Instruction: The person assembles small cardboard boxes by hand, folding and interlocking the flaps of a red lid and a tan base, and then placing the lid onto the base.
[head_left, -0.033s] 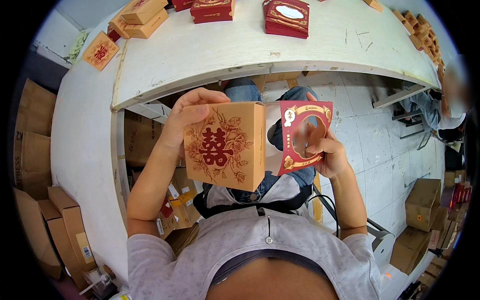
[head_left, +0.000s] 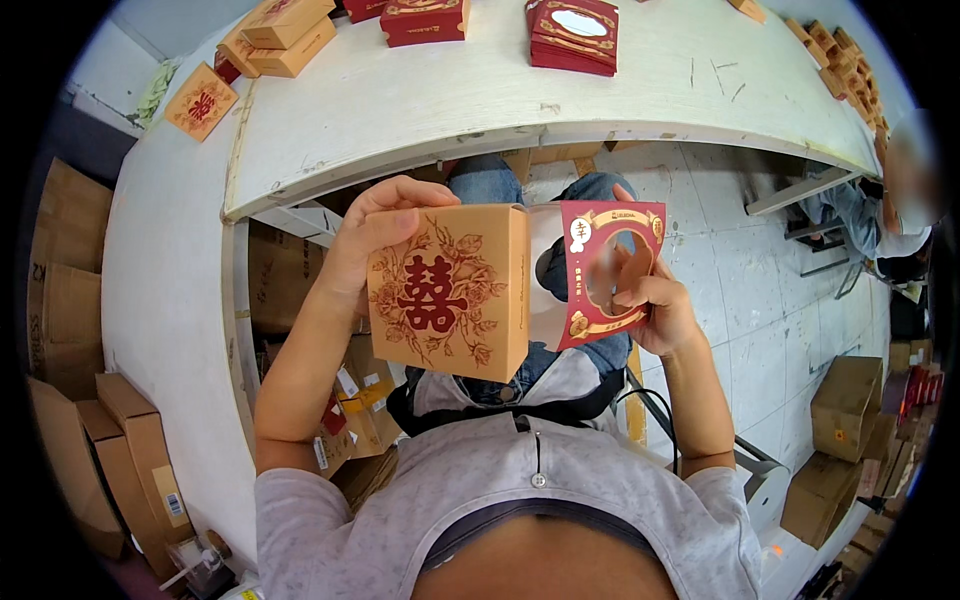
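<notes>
My left hand grips a tan cardboard box by its upper left side, thumb on the front face. The front bears a dark red emblem among brown printed flowers. At its right, my right hand holds a red card sleeve with gold trim and an oval cut-out. Through that opening some of the right fingers show. The sleeve's pale inner side faces the box, and its left edge meets or lies just behind the box's right edge; I cannot tell which.
Ahead on the white table lie a stack of red sleeves, a red box and several tan boxes. Large cartons stand at the left, others on the floor at right. A seated person is at far right.
</notes>
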